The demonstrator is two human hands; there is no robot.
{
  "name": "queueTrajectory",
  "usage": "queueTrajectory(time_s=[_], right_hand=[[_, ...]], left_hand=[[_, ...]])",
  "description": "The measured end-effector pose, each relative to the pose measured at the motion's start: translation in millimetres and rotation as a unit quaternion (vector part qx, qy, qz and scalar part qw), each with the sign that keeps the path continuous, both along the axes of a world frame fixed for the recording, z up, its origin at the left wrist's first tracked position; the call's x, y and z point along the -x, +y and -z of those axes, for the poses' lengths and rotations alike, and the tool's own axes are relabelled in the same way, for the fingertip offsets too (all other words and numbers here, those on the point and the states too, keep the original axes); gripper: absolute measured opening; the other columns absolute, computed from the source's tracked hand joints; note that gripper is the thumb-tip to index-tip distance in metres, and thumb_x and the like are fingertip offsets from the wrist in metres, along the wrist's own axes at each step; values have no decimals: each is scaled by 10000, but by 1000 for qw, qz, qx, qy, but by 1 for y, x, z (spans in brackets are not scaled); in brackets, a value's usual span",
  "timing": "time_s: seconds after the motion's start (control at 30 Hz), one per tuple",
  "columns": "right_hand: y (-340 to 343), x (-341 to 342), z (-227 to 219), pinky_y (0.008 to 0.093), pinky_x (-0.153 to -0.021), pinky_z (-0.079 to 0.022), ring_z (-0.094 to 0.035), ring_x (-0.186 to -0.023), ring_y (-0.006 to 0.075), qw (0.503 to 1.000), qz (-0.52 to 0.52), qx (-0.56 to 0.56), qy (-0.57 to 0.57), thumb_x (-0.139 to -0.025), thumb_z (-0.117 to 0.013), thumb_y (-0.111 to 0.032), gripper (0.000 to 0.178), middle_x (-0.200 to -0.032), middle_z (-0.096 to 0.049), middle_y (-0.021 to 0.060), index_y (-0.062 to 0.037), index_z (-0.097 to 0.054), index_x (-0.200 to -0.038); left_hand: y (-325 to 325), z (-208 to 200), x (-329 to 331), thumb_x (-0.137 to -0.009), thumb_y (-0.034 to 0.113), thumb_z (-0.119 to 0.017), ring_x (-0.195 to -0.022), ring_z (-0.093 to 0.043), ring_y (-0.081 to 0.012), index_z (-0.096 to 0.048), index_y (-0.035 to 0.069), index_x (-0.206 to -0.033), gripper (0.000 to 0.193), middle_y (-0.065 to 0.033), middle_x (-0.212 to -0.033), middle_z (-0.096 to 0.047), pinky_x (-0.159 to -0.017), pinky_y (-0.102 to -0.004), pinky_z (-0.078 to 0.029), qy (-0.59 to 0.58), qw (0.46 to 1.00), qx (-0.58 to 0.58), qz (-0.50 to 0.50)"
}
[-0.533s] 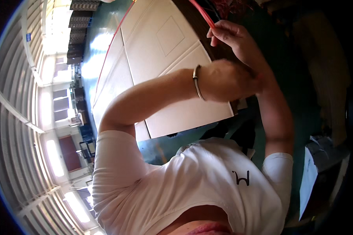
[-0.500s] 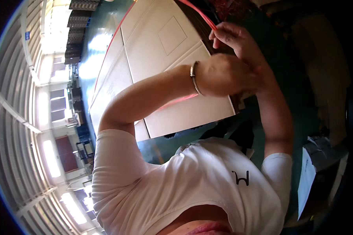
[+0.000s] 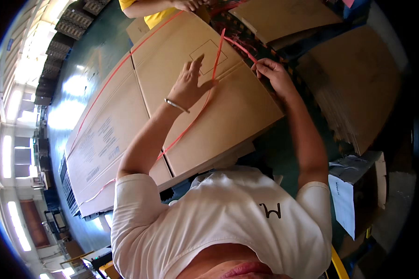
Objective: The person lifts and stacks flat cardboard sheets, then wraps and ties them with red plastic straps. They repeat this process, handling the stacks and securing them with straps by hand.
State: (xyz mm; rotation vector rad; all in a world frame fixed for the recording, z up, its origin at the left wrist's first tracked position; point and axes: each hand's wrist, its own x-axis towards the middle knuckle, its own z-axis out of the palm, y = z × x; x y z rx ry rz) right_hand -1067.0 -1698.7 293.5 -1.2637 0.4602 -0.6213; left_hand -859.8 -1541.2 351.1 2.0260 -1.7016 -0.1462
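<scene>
Red strap (image 3: pixel 218 58), in the head view: pinched between thumb and fingertips of the right hand (image 3: pixel 272 74); runs ahead of those fingertips, bends sharply, then comes back past the thumb of the left hand (image 3: pixel 188 86) and on toward the body. Left fingers spread wide above flat cardboard (image 3: pixel 219 139); cannot tell whether touching the strap at the thumb. To the left of these fingers, a second red band (image 3: pixel 156 33) across the cardboard. Beyond their tips, a co-worker's hand (image 3: pixel 186 4). Right of the right fingers, stacked brown sheets (image 3: pixel 354 79).
</scene>
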Motion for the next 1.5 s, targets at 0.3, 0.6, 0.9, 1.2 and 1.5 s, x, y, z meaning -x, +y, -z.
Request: queueTrajectory(time_s=[0.3,0.6,0.9,1.2,1.5], right_hand=[[15,9,3,219,-663,-384,-488,-662,77,980,153,131,-10,-863,-482,-202,193,-660,-525,-8,-53,-596,-817],[3,39,3,219,-395,-244,-307,-401,55,986,136,-20,-92,-879,-467,-180,198,-470,-357,-44,-32,-573,-801],[9,31,-5,219,-491,-327,-403,-506,71,990,107,82,-45,-900,-425,-227,236,-559,-463,-19,-53,-565,-825],[20,4,8,222,-562,-334,-399,-577,74,997,31,-17,-70,-861,-496,-172,172,-628,-463,-24,-40,-601,-893],[21,18,-10,198,-542,-307,-412,-603,57,990,-20,-80,-114,-859,-485,-218,202,-692,-492,-15,-48,-555,-775]], left_hand=[[18,20,34,-819,264,-517,-616,-563,-280,-500,54,-800,212,-113,-722,-578,-562,-386,-445,-24,997,-30,-64],[10,-58,33,-846,39,-458,-501,-333,-25,-466,50,-774,74,41,-605,-412,-437,-176,-271,359,924,112,70],[3,-92,67,-854,39,-470,-527,-341,-28,-477,43,-793,62,40,-622,-405,-462,-180,-281,383,907,117,135],[-75,-30,84,-756,56,-524,-634,-513,-243,-527,39,-772,24,-93,-730,-518,-545,-322,-421,-27,980,77,183],[-84,-20,91,-659,58,-601,-858,-477,-293,-549,52,-791,142,-107,-881,-493,-720,-376,-425,-116,970,127,173]])
